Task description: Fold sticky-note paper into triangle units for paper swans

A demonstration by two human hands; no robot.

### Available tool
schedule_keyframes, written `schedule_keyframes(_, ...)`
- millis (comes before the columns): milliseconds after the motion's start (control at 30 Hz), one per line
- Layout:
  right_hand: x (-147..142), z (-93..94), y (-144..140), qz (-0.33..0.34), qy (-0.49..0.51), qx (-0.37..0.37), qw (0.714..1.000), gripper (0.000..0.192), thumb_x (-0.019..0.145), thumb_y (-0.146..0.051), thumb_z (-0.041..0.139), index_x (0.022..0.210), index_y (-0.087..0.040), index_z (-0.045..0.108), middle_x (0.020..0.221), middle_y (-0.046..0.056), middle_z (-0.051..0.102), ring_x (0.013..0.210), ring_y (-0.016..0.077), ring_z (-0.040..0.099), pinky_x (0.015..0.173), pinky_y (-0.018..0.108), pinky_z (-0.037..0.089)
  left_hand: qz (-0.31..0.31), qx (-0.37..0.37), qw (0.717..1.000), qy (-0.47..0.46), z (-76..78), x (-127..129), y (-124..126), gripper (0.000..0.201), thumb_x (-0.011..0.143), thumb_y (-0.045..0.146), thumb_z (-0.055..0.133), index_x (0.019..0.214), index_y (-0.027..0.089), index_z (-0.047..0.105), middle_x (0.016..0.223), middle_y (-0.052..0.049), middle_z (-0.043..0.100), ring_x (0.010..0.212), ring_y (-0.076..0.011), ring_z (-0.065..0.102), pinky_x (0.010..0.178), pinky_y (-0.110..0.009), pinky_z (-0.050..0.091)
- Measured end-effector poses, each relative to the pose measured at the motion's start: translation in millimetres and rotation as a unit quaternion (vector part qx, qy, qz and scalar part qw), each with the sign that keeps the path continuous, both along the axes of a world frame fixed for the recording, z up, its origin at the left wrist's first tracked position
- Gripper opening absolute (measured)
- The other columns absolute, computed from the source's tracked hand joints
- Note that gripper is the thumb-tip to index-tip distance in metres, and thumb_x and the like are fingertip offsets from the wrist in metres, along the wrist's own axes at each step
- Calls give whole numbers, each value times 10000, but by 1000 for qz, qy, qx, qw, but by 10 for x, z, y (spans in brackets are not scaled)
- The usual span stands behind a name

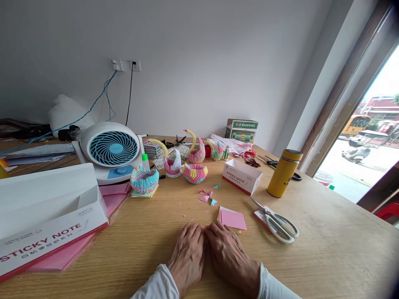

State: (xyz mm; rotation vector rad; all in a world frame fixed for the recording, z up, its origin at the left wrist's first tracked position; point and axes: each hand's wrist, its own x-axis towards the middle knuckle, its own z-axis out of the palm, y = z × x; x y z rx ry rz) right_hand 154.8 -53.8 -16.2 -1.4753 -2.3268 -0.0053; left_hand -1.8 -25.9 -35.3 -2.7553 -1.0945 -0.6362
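- Two hands down flat on the desk [327,249], side by side and touching: your left hand [188,254] and your right hand [229,254], fingertips pressed together at the middle.
- Whether anything is pinned under those fingertips, I cannot tell; no paper shows there.
- Your pink sticky notes [233,219] lie just ahead and to the right of your right hand, nearly touching its fingertips, so the right hand is clearly the nearer one.
- That pad sits square-on, with no long axis to speak of.
- Further right, the scissors [277,222] point their blades up-left, handles toward the desk's near right.
- Straight ahead of both hands, small folded paper triangles [208,196] are scattered, with paper swans [183,160] behind them.
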Motion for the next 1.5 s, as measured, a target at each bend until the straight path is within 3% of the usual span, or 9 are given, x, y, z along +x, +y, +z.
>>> schedule_keyframes(233, 128, 87, 85, 27, 75, 33, 996, 240, 891, -80, 462, 1024, -197, 623, 1007, 80, 677, 894, 229, 613, 784, 343, 498, 36, 7, 999, -13, 119, 4, 80, 323, 896, 162, 398, 1116, 110, 629, 1108, -146, 683, 1089, -279, 602, 1060, -519, 377)
schedule_keyframes(400, 354, 126, 273, 0, 182, 139, 973, 265, 910, -97, 451, 1083, -206, 619, 1045, 95, 680, 893, 217, 644, 766, 331, 503, 69, -29, 997, -3, 133, 134, 540, 376, 924, 253, 404, 1241, 115, 552, 1294, -176, 597, 1265, -309, 482, 1094, -589, 269)
schedule_keyframes(567, 726, 185, 384, -93, 188, 133, 969, 209, 919, -169, 475, 1032, -196, 649, 939, 88, 693, 730, 203, 647, 663, 334, 507, 81, -28, 996, -16, 87, 359, 931, 399, 917, 262, 432, 1300, 166, 491, 1391, -173, 512, 1329, -321, 396, 1068, -617, 246)
schedule_keyframes(633, 868, 187, 377, -102, 164, 116, 974, 204, 910, -226, 526, 1079, -184, 631, 968, 96, 687, 765, 215, 645, 694, 358, 511, 74, -11, 996, -48, 93, 419, 915, 391, 919, 235, 422, 1302, 182, 482, 1397, -169, 500, 1323, -305, 400, 1058, -567, 277)
schedule_keyframes(800, 1052, 150, 324, -48, 69, 42, 996, 480, 815, -388, 681, 1245, -226, 540, 1205, 105, 623, 1087, 292, 579, 867, 440, 478, -5, -53, 994, -98, 157, 475, 668, 377, 894, 138, 394, 1245, 201, 515, 1265, -107, 600, 1194, -249, 505, 985, -454, 350)
schedule_keyframes(967, 1044, 127, 349, -30, 48, -3, 998, 406, 829, -332, 672, 1205, -235, 555, 1145, 84, 664, 1019, 260, 614, 843, 401, 488, -50, -116, 988, -87, 136, 485, 586, 519, 801, 89, 442, 1308, 199, 474, 1335, -100, 565, 1213, -255, 488, 1004, -466, 314)
schedule_keyframes(1167, 1044, 81, 399, -15, 40, 16, 999, 404, 851, -331, 644, 1219, -204, 533, 1104, 100, 668, 963, 257, 622, 833, 407, 489, -60, -144, 985, -76, 137, 471, 584, 684, 746, 89, 495, 1410, 169, 352, 1426, -122, 477, 1277, -268, 431, 1037, -483, 285)
schedule_keyframes(1300, 999, 130, 381, 12, 32, 30, 999, 353, 877, -332, 606, 1202, -211, 540, 1038, 102, 669, 933, 252, 620, 813, 403, 493, -84, -142, 985, -53, 211, 513, 570, 669, 812, 271, 594, 1420, 158, 336, 1485, -147, 391, 1341, -295, 352, 1061, -481, 280)
schedule_keyframes(1500, 982, 165, 396, 35, 50, 30, 998, 329, 888, -326, 598, 1198, -237, 538, 1041, 89, 670, 950, 242, 622, 833, 398, 497, -124, -138, 982, -32, 242, 568, 649, 505, 915, 424, 504, 1365, 213, 417, 1317, -111, 570, 1256, -277, 469, 1016, -462, 339)
